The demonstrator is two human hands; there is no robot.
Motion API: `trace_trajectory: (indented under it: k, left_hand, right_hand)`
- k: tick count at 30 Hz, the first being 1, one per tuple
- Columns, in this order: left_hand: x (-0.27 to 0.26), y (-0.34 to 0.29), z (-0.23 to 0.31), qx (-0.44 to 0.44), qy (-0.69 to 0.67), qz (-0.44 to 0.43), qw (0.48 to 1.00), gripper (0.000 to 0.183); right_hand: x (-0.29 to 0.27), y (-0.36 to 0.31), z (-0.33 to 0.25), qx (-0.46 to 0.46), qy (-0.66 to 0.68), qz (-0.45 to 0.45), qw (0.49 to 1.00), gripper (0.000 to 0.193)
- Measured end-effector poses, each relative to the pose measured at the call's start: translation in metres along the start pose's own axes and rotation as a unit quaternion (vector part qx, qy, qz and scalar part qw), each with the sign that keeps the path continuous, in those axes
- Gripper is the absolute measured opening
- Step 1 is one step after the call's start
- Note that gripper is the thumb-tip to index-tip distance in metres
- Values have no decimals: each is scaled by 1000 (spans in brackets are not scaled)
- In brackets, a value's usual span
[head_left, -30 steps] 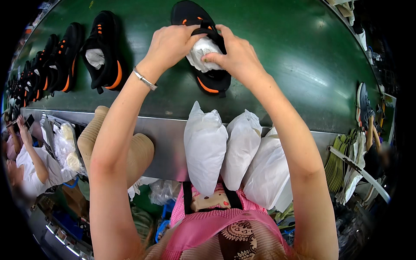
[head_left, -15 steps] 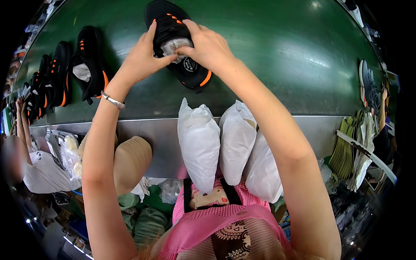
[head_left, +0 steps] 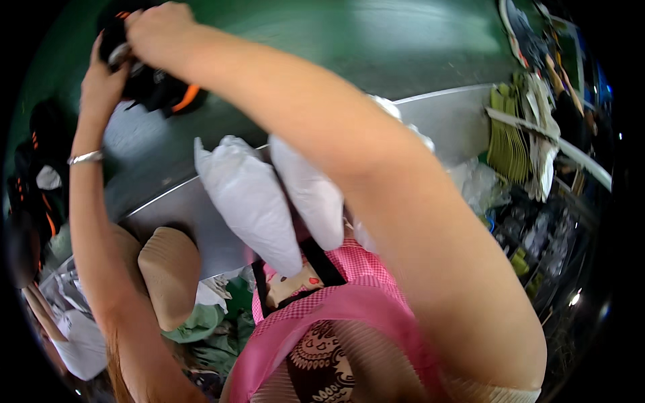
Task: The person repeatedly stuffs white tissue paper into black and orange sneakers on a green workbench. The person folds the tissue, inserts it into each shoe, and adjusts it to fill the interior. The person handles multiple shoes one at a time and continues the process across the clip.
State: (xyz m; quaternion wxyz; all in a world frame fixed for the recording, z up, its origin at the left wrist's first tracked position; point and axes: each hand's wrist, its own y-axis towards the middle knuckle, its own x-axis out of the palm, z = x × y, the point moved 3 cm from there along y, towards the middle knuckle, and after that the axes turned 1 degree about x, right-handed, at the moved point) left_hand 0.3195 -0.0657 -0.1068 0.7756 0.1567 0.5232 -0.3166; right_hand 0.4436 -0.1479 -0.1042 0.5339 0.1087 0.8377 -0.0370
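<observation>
A black athletic shoe (head_left: 156,88) with orange laces and an orange heel patch lies on the green work surface (head_left: 316,40) at the upper left. White stuffing paper (head_left: 119,55) shows in its opening. My left hand (head_left: 104,82) grips the shoe's near-left side, thumb by the opening. My right hand (head_left: 160,28) is closed over the laced side, its fingertips partly hidden. Motion blurs both hands and the shoe. Nearer to me, white-wrapped bundles (head_left: 247,205) lean at the metal edge, partly covered by my right forearm.
More black-and-orange shoes (head_left: 50,151) stand at the left. Tan ribbed padded forms (head_left: 169,275) stick up beside my left forearm. Green strips (head_left: 507,138) hang from a rail at the right, near a dark sneaker (head_left: 523,35) and another person's arm (head_left: 561,80).
My view has swung left, so the surroundings appear rotated. Both hands and the shoe sit farther left in the view. The right hand's fingers have moved from the opening to over the laces.
</observation>
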Motion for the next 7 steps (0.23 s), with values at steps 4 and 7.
trace_trajectory:
  k: [4, 7]
  left_hand:
    - [9, 14, -46, -14, -58, -45, 997, 66]
    - [25, 34, -86, 226, -169, -24, 959, 66]
  right_hand:
    - [-72, -41, -4, 45, 2, -159, 986, 26]
    - [-138, -90, 26, 55, 47, -145, 987, 30]
